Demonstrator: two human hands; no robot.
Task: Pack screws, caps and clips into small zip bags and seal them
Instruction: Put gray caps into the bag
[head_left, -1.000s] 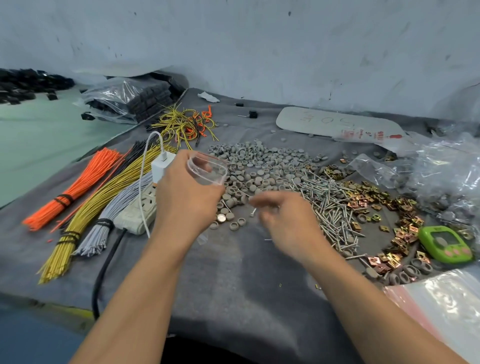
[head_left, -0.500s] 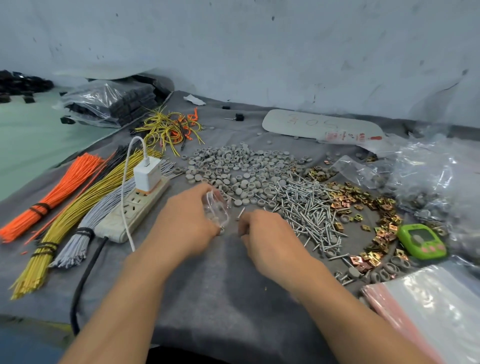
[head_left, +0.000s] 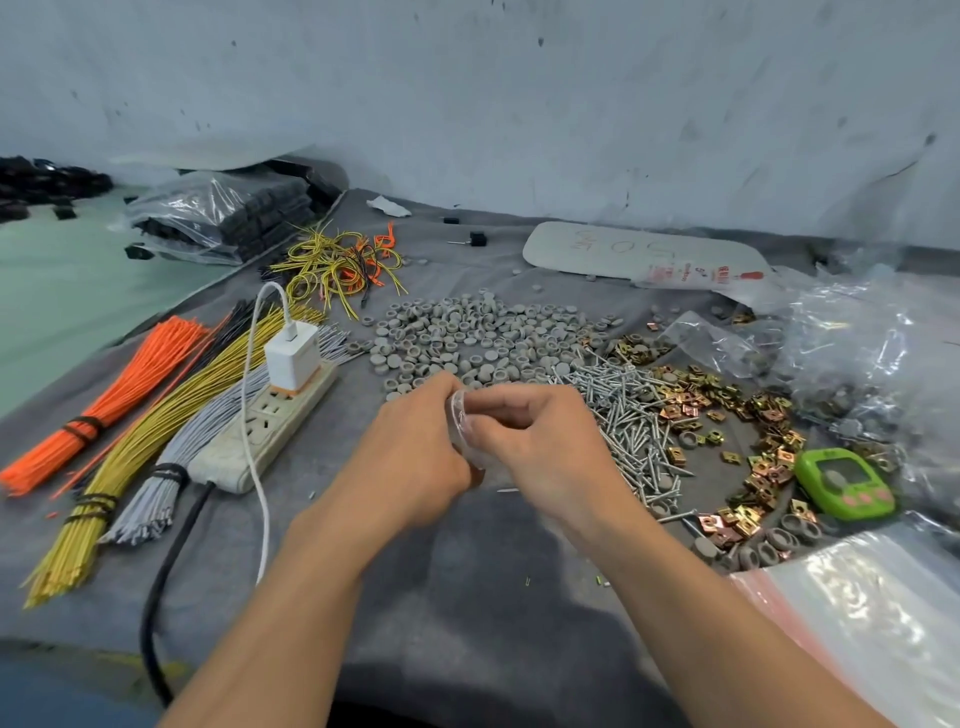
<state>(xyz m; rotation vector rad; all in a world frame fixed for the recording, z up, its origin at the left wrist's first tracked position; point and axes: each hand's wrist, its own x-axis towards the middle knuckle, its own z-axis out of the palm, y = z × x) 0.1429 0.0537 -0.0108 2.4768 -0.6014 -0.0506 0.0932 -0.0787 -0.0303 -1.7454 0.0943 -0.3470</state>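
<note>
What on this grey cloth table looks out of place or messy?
The loose pile of silver screws overlaps the grey round caps and the brass clips where the heaps meet. A bright green handheld counter sits among stray clips. Nothing looks damaged.

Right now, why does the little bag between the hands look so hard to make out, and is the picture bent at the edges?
In the head view the small zip bag is clear plastic, mostly covered by the left hand and right hand, with faint glare on it; the large plastic bags at right also glint. The wide lens bows the table edge, and the corners look soft.
</note>
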